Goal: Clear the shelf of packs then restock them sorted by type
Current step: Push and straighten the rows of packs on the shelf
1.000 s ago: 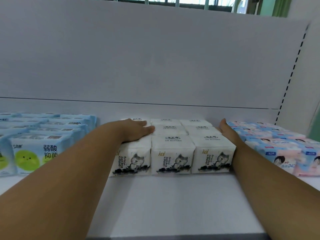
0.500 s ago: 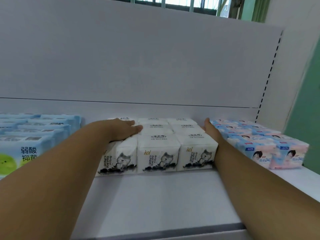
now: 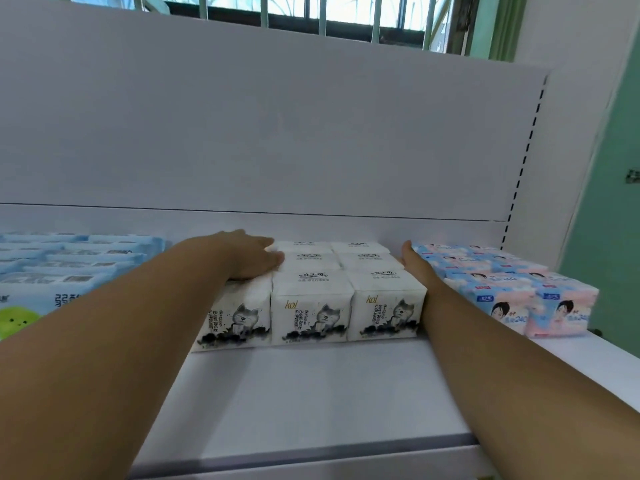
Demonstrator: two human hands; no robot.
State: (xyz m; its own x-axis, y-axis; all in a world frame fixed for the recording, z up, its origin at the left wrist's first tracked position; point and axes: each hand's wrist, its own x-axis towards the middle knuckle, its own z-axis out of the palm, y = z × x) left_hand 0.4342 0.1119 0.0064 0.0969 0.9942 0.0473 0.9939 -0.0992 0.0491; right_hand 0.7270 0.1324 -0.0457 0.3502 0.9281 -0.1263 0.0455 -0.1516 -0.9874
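White packs (image 3: 311, 299) printed with a grey cat are sitting in a tight three-wide block on the shelf (image 3: 311, 393), lying between the two hands. Blue packs (image 3: 69, 268) with a green face on the front are lying in rows left of the left hand. Pink-and-blue packs (image 3: 512, 289) showing a face are lying just right of the right hand.

I get a bright, even view, lit by daylight from the barred window (image 3: 311, 12) at twelve o'clock, which is blown out between the bars. Soft shadows lie on the shelf (image 3: 311, 393) under both forearms. The wide lens bends the edges; the blue packs (image 3: 69, 265) at nine o'clock look smeared and soft.
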